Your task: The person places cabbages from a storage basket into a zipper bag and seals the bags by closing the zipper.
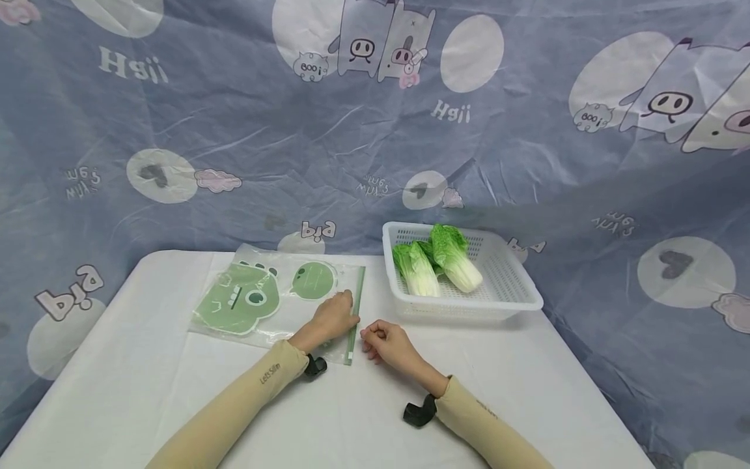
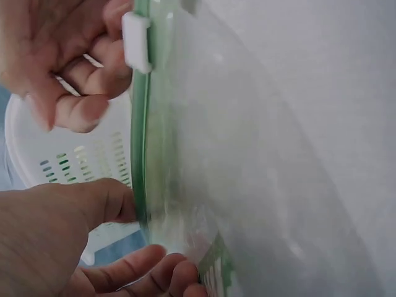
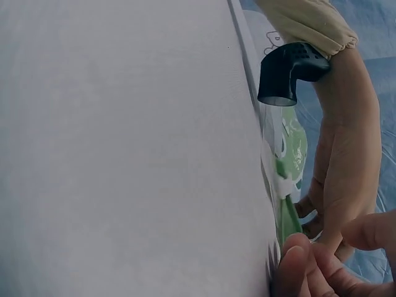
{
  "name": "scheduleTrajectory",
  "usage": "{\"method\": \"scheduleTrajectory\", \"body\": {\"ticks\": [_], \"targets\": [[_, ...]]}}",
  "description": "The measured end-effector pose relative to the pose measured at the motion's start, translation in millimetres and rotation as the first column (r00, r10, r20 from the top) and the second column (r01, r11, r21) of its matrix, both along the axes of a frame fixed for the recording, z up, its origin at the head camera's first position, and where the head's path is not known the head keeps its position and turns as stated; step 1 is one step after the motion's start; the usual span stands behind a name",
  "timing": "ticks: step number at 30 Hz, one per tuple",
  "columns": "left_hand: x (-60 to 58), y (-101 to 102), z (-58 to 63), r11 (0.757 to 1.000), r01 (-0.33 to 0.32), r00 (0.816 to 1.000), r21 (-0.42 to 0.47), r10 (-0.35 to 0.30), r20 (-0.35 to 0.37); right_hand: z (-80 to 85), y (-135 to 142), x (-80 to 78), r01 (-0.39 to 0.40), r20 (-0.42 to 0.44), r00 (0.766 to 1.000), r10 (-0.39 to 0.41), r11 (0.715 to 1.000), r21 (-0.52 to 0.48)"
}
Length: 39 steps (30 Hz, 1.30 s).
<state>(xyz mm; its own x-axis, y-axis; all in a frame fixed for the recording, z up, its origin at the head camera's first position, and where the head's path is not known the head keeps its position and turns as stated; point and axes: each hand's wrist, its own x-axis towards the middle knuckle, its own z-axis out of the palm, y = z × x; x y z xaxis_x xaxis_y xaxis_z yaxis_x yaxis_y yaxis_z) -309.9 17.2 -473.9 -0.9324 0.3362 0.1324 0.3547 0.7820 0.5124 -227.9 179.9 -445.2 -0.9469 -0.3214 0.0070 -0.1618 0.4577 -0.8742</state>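
A clear slider zip bag (image 1: 290, 316) with green cartoon dinosaur prints lies flat at the left of the table, its green zip edge towards the right. My left hand (image 1: 334, 317) pinches that edge near its middle; in the left wrist view the thumb (image 2: 114, 199) is on the green strip and the fingers are beneath the film. At the strip's near end is a white slider (image 2: 137, 42). Just right of the edge, my right hand (image 1: 391, 345) hovers with loosely bent fingers close to the slider, holding nothing that I can see.
A white perforated basket (image 1: 510, 277) stands at the back right. Inside it are two napa cabbages (image 1: 454, 260) with green leaves and white stems. White cloth covers the table (image 1: 328, 423), and a blue-grey printed curtain (image 1: 263, 130) hangs behind.
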Motion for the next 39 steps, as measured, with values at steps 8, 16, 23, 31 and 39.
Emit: {"method": "scheduleTrajectory", "body": {"ticks": [8,16,23,31,39], "targets": [[-2.1,-9,3.3,0.979,-0.033,0.994,0.202,0.012,0.107,-25.9,1,-17.5,0.006,0.0,1.0,-0.006,1.0,0.028],[4.7,-23,19.1,0.959,-0.09,0.979,0.268,0.035,0.202,-33.3,1,-26.0,0.037,0.032,0.999,-0.038,0.999,0.027],[13.6,-36,39.3,0.945,-0.145,0.977,0.293,0.089,0.194,-26.2,-21,-48.2,0.039,0.137,0.99,-0.028,0.996,-0.078],[18.9,-48,56.1,0.945,-0.178,0.98,0.273,0.144,0.139,-25.4,-59,-77.9,0.169,0.204,0.971,-0.125,0.961,-0.219],[13.9,-77,84.5,0.921,-0.233,0.969,0.311,0.246,-0.002,-19.4,-78,-98.4,0.227,0.109,0.972,-0.206,0.945,-0.235]]}}
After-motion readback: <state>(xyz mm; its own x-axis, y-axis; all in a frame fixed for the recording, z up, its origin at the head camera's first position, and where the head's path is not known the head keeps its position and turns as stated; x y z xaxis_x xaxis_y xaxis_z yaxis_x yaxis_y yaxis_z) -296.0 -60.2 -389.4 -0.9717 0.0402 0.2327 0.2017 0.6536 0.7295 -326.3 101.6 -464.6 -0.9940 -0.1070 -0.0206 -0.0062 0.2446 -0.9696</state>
